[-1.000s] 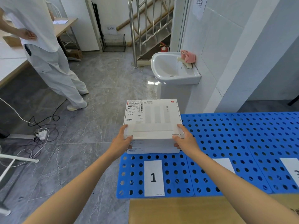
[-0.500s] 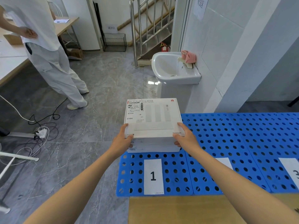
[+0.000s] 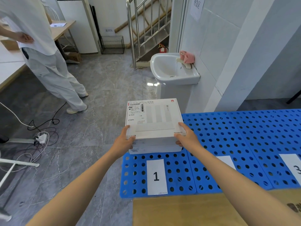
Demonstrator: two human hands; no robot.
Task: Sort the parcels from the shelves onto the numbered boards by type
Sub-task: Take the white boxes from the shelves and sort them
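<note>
White carton (image 3: 154,118), lid up, is at the far end of the blue perforated board (image 3: 179,176) and overhangs its left edge. Its lower edge meets the board surface in view, but I cannot tell whether its weight is fully set down. A seam crosses the near face, and I cannot tell whether this is one carton or two stacked.

Grip: the left hand (image 3: 124,141) clamps the near left corner and the right hand (image 3: 185,137) the near right corner. Each thumb lies on the lid and the fingers wrap the side.

Markings on the lid:
- A red petal logo (image 3: 172,100) is at the far right corner.
- "HarmonyOS" is printed at the near right corner, and "WiFi" appears faintly.
- A shipping label (image 3: 136,110) at the far left carries barcodes and "1件". The finer print is unreadable.

Board markings: a paper slip (image 3: 156,176) reads "1", directly nearer than the carton. A second slip (image 3: 293,168) at the right edge shows a partial "3".

Surroundings: a wall notice (image 3: 196,5) reads "待发区". A smaller notice (image 3: 108,30) above a wire basket (image 3: 111,44) reads "退回区". A white basin (image 3: 171,69) stands beyond the board. A person in pale clothing (image 3: 40,54) stands at the left.
</note>
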